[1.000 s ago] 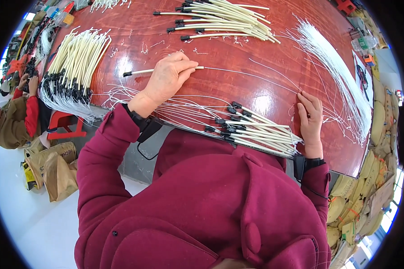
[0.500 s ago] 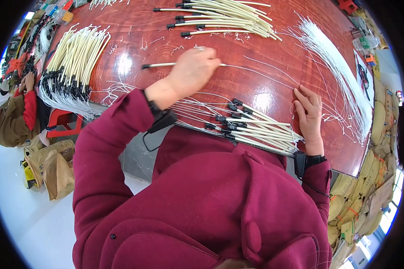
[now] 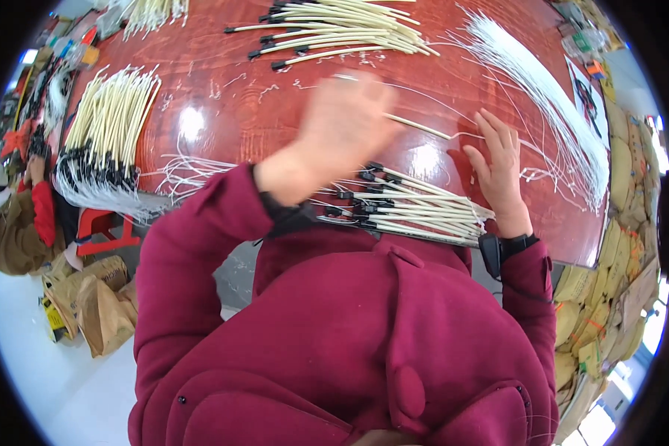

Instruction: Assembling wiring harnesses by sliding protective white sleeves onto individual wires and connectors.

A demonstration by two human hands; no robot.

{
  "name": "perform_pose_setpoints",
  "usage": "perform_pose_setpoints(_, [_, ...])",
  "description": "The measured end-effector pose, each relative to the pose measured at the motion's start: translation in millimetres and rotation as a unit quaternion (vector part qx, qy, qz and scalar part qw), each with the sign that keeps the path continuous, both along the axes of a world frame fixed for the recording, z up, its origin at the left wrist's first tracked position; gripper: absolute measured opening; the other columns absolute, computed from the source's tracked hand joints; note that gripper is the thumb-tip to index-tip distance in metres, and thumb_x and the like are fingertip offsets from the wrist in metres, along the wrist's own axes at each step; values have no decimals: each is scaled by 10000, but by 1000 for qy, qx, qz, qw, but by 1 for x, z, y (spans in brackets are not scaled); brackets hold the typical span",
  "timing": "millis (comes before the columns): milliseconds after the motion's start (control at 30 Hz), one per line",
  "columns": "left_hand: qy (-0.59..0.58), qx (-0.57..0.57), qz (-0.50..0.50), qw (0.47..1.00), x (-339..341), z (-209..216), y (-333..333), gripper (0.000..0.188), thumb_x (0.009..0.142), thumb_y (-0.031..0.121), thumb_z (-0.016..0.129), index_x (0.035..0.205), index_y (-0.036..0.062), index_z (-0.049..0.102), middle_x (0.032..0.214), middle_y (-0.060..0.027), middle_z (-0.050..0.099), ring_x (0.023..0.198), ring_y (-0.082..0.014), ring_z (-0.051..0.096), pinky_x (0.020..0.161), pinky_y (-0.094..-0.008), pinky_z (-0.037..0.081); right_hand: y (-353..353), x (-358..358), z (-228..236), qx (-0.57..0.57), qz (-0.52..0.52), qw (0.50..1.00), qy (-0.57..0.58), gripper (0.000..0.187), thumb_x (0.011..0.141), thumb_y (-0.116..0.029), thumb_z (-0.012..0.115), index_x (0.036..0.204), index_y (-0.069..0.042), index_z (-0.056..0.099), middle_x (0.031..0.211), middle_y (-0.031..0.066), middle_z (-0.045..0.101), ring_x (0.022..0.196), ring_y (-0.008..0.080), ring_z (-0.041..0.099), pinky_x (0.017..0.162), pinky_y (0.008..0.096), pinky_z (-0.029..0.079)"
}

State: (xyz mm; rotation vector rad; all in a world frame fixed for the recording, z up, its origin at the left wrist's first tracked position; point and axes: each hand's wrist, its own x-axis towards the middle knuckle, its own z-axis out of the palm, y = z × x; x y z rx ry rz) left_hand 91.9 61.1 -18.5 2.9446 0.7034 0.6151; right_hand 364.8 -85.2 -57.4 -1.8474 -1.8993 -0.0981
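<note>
My left hand (image 3: 349, 126), smeared by motion, is over the middle of the red table; its fingers do not show clearly. From its right side sticks out a thin cream tube (image 3: 420, 126) with a white cord at its end. The cord runs right, past my right hand (image 3: 496, 167). That hand rests on the table with fingers stretched and thumb apart, fingertips close to the cord. A second thin white strand (image 3: 442, 100) arcs toward those fingertips. Close to my body lies a bundle of cream tubes with black ends (image 3: 416, 207), its strands trailing left.
Across the red table (image 3: 201, 89) lie more cream tubes (image 3: 349, 31) at the far side and a tube stack (image 3: 108, 111) at left. White strands (image 3: 550, 97) spread at right, near a plastic bottle (image 3: 587, 41). Another person's red sleeve (image 3: 43, 212) and a red stool (image 3: 104, 230) are at left.
The tube has shifted right, its end now close to my right hand. My left hand has moved slightly right and blurred. My right hand remains by the cord.
</note>
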Motion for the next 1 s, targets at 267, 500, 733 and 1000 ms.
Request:
perform_pose_setpoints(267, [69, -165, 102, 979, -42, -44, 33, 252, 928, 191, 695, 1084, 40, 566, 1000, -177, 650, 924, -399, 647, 752, -471, 512, 40, -35, -2, -16, 91, 996, -6, 166, 846, -94, 713, 1008, -74, 684, 1050, 60, 672, 997, 285, 592, 894, 396, 448])
perform_pose_setpoints(500, [-18, -211, 27, 977, -60, -32, 36, 176, 945, 159, 672, 1031, 19, 609, 828, -204, 669, 808, -397, 673, 695, -450, 509, 33, -23, -2, -2, 84, 996, -24, 88, 785, -42, 691, 822, -81, 621, 871, 35, 647, 870, 254, 583, 825, 390, 439])
perform_pose_setpoints(733, [-14, -188, 249, 950, -193, -1, 72, 144, 957, 152, 635, 971, 12, 668, 787, -180, 654, 696, -314, 657, 649, -388, 495, -24, 15, 29, -76, 90, 992, 56, 121, 736, -32, 689, 818, -71, 608, 865, 42, 643, 881, 254, 590, 833, 378, 431])
perform_pose_setpoints(1000, [115, -148, 279, 942, -257, -5, 51, 222, 889, 154, 715, 1055, 11, 683, 928, -151, 662, 858, -288, 652, 762, -380, 506, -51, 28, 46, -183, 141, 966, 117, 188, 756, -124, 763, 877, -51, 640, 973, 72, 663, 983, 278, 597, 874, 384, 438])
